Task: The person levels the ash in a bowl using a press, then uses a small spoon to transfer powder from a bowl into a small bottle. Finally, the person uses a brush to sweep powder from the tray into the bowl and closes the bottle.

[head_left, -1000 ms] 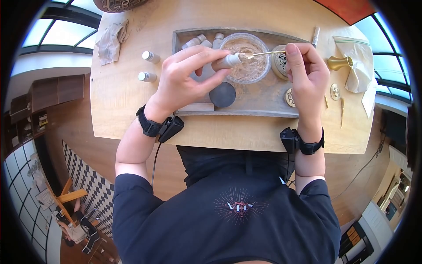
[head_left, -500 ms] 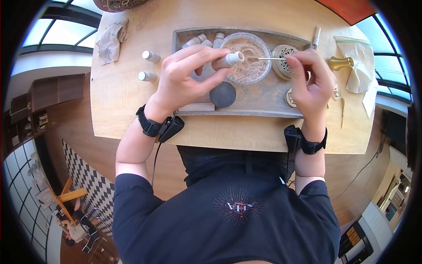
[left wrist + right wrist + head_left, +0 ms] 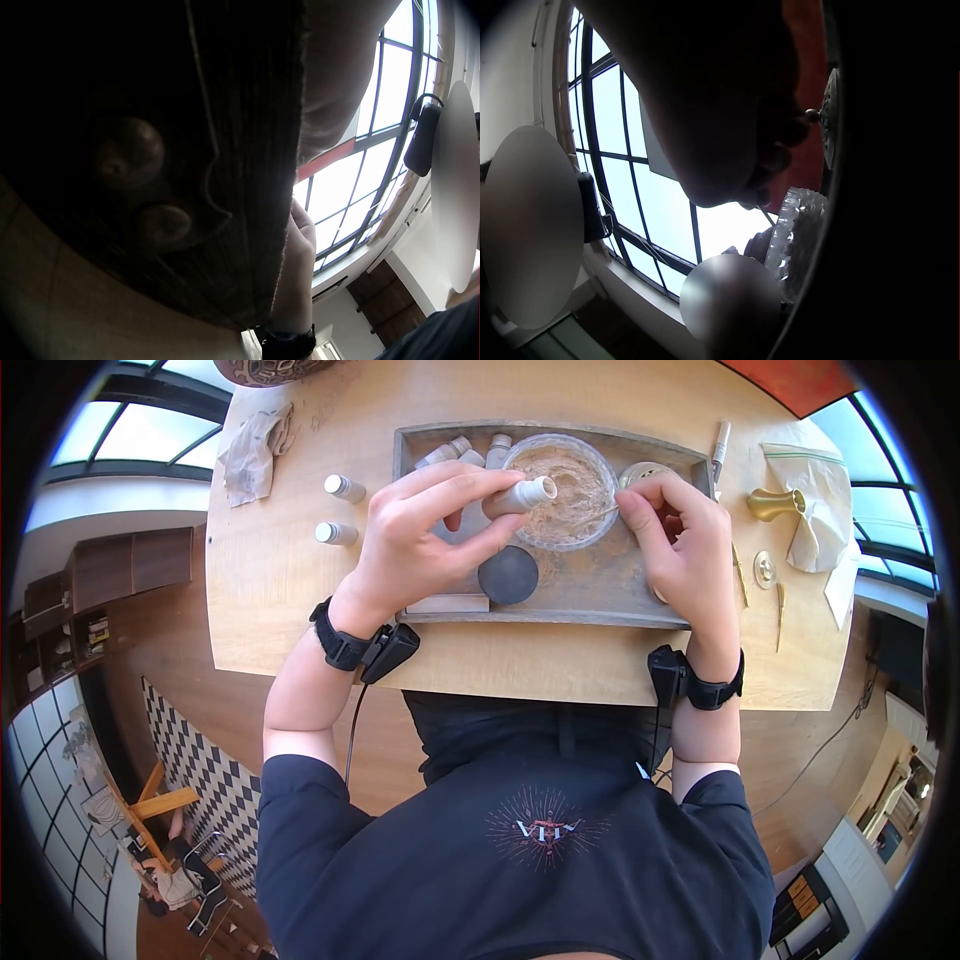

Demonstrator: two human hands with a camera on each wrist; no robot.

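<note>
My left hand (image 3: 415, 540) holds a small pale bottle (image 3: 520, 498) between thumb and fingers, tilted with its uncapped mouth to the right, over the left part of a clear tub (image 3: 562, 546). Light brown powder (image 3: 575, 465) fills much of the tub. From the right, my right hand (image 3: 688, 540) pinches a thin metal scoop (image 3: 603, 517) near the tub's rim, its tip reaching down to the powder. In the right wrist view, the tub's ridged wall (image 3: 784, 232) shows beyond the dark fingers (image 3: 772, 157).
A shallow wooden tray (image 3: 600, 605) holds the tub, a black disc (image 3: 508, 575), several bottles (image 3: 440, 452) and a partly covered pierced lid (image 3: 640, 468). Two capped bottles (image 3: 335, 534) stand left. Rightward are a brass vessel (image 3: 772, 505), slim tools (image 3: 780, 618) and a plastic bag (image 3: 815, 530).
My right hand has taken the scoop from the bottle's mouth, first rightward, then back left and down to the powder in the tub. The left hand and bottle stay nearly still.
</note>
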